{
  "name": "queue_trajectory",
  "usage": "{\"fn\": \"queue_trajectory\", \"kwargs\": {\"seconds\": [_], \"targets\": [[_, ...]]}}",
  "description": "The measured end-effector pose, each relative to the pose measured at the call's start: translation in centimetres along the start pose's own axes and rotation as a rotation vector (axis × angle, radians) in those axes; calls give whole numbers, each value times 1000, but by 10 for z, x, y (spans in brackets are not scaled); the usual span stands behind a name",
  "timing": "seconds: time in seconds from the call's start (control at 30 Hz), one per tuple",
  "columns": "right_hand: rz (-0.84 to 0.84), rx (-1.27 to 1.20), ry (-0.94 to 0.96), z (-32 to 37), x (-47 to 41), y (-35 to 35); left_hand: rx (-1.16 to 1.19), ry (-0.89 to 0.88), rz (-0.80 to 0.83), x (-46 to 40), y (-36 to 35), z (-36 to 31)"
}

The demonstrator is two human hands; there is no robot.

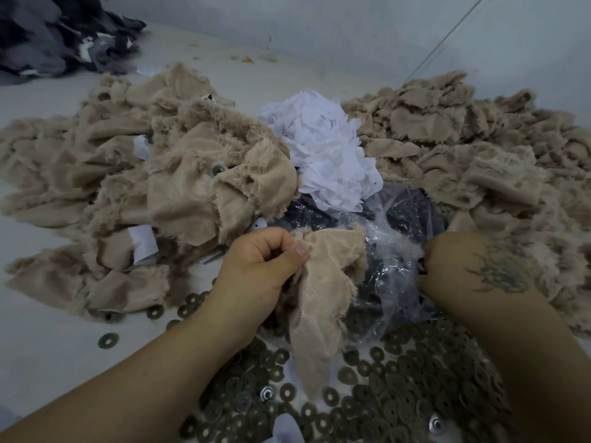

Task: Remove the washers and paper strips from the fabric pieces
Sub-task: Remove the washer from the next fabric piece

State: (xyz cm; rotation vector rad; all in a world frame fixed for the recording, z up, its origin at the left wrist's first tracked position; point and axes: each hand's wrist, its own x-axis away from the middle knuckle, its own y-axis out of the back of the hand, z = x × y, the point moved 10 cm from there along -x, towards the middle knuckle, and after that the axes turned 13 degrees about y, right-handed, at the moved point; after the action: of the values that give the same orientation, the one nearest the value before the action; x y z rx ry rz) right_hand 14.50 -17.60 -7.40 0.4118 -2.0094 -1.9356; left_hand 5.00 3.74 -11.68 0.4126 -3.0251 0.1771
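Loose washers (377,388) carpet the bottom of the frame. Above them my left hand (256,266) pinches a tan fabric piece (319,302), fingers curled tight on its bunched top. My right hand (447,270) reaches into the clear plastic bag (393,238) at centre; I cannot tell its finger state. Best worked by holding the fabric taut. White paper strips (323,148) are heaped above the bag.
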Motion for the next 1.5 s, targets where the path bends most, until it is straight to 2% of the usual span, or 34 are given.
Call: {"fn": "queue_trajectory", "kwargs": {"seconds": [0.17, 0.33, 0.5, 0.6, 0.73, 0.8, 0.97, 1.17, 1.5], "targets": [[-55, -33, 25, 3, 1, 5, 2, 1, 0, 0, 0, 0], [-174, -170, 88, 9, 5, 20, 3, -4, 5, 0, 0, 0], [-309, -107, 211, 28, 19, 42, 2, -9, 12, 1, -2, -2], [-263, -191, 273, 44, 21, 38, 20, -25, 14, 2, -2, -5], [-66, -244, 276, 53, 20, 22, 94, -66, 39, 4, -3, -12], [-27, -306, 281, 59, 22, 21, 122, -74, 54, 5, -4, -13], [-160, -624, 292, 70, 26, 29, 167, -82, 100, 5, -6, -14], [-84, -1128, 271, 86, 25, 8, 125, -104, 126, 8, -11, -15], [-233, -1315, 259, 87, 24, 9, -6, -135, 82, 10, -11, -18]]}}
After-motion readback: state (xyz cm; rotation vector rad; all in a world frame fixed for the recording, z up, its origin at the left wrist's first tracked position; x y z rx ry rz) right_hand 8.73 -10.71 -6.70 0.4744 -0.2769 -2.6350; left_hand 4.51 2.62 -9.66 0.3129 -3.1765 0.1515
